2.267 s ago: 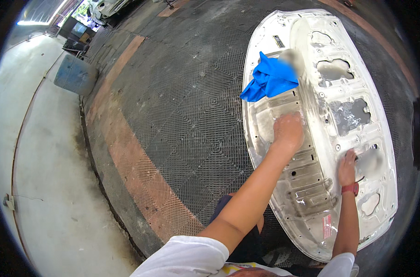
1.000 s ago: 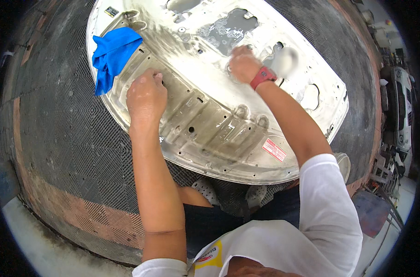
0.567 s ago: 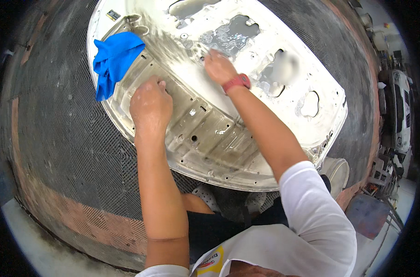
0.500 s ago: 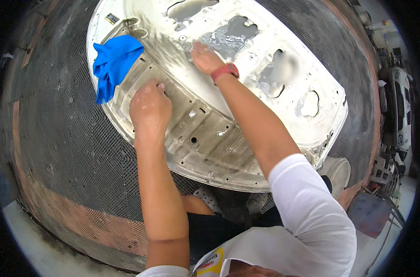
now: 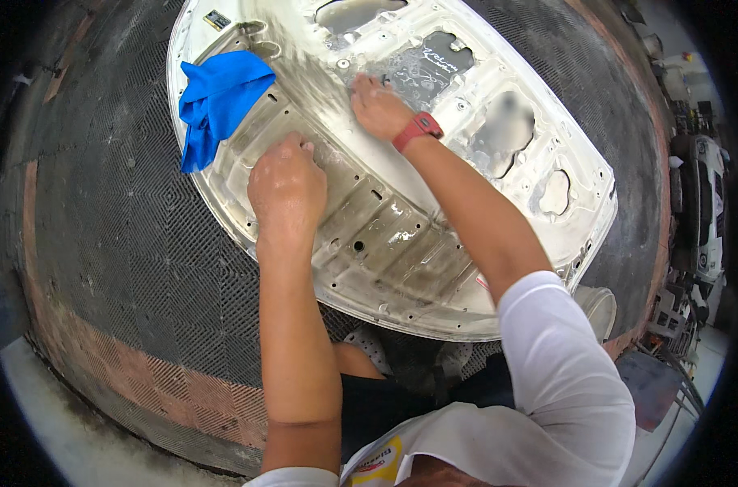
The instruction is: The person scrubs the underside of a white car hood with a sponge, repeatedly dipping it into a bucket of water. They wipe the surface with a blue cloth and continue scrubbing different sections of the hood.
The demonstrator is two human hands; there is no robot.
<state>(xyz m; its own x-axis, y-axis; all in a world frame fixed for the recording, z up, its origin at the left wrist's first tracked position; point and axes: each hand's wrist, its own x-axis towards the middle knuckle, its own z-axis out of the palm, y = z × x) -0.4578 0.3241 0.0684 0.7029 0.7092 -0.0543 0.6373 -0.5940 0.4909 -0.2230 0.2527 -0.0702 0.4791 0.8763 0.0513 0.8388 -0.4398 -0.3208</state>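
A large white car panel, probably a hood with its inner side up, lies before me, wet and smeared with grey dirt. My left hand rests curled on the ribbed, dirty near section; what its fingers hold, if anything, is hidden. Farther right, my right hand lies on the smooth band beside a cutout, fingers stretched and slightly apart. A red wristwatch is on that wrist. To the left of my left hand, a blue cloth drapes over the panel's edge.
Several cutouts, among them an oval opening, pierce the panel's far side. Dark textured floor tiles surround it, with a reddish strip near left. A white round bucket stands by the right edge. Car parts line the right side.
The whole view has shifted, so panel, cloth and hands appear farther right. My right hand stays on the band beside the cutout. My left hand remains curled on the ribbed section.
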